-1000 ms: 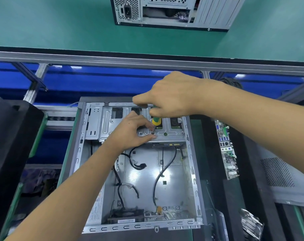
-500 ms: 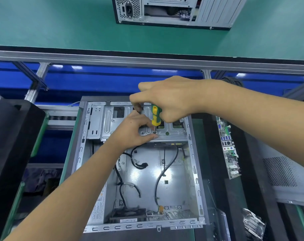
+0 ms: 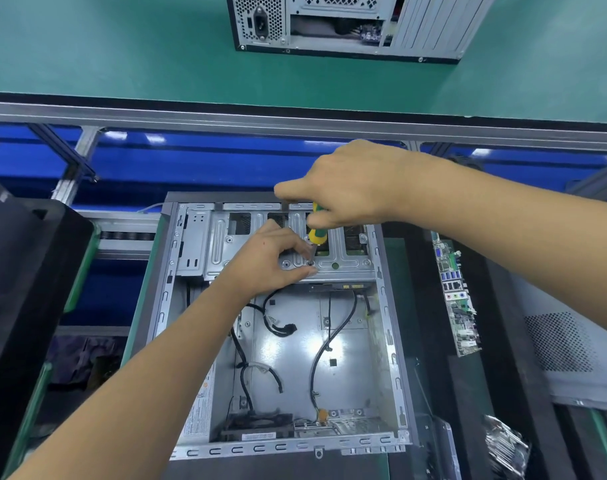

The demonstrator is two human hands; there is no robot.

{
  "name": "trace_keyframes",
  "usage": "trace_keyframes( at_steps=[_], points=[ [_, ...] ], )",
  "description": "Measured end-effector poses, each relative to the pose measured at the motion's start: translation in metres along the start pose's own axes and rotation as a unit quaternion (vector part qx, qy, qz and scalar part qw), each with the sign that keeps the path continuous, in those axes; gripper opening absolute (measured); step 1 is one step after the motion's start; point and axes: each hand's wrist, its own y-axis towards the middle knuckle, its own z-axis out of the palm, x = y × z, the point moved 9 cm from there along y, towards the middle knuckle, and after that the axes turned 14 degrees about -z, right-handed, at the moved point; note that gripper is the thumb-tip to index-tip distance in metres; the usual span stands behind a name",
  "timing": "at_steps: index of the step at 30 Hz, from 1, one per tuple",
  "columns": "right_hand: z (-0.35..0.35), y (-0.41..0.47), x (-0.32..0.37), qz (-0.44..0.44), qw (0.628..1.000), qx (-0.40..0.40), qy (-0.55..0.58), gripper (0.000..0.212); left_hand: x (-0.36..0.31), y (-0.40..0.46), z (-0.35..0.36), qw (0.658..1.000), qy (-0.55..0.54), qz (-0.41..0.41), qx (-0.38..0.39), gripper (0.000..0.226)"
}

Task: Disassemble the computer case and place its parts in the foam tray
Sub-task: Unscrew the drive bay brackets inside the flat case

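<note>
Yellow-green screwdriver [image 3: 316,233] being gripped by curled right hand [image 3: 350,187], tip standing on a screw just beside left fingertips [image 3: 309,270]. Left hand [image 3: 271,261] pinching around that screw, pressing on the steel drive cage [image 3: 330,251] of the open computer case [image 3: 295,341]. Lying right of both hands: motherboard [image 3: 456,299] in black foam tray [image 3: 503,323]. Beyond fingers: green bench [image 3: 122,46].

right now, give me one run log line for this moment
step: unscrewing drive cage | right hand: grips screwdriver, tip at screw | left hand: fingers at the screw | computer case: open, cables inside
</note>
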Motion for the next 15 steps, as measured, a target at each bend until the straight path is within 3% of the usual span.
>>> trace_keyframes(
  at_steps=[5,15],
  points=[
    [-0.003,-0.004,-0.003,-0.014,0.998,-0.016,0.055,0.010,0.000,0.000,0.000,1.000,0.004,-0.005,0.000,0.026],
    [-0.014,-0.018,-0.016,0.012,0.997,-0.057,0.041,0.015,-0.002,-0.001,-0.001,1.000,0.000,-0.008,-0.001,0.029]
  ],
)
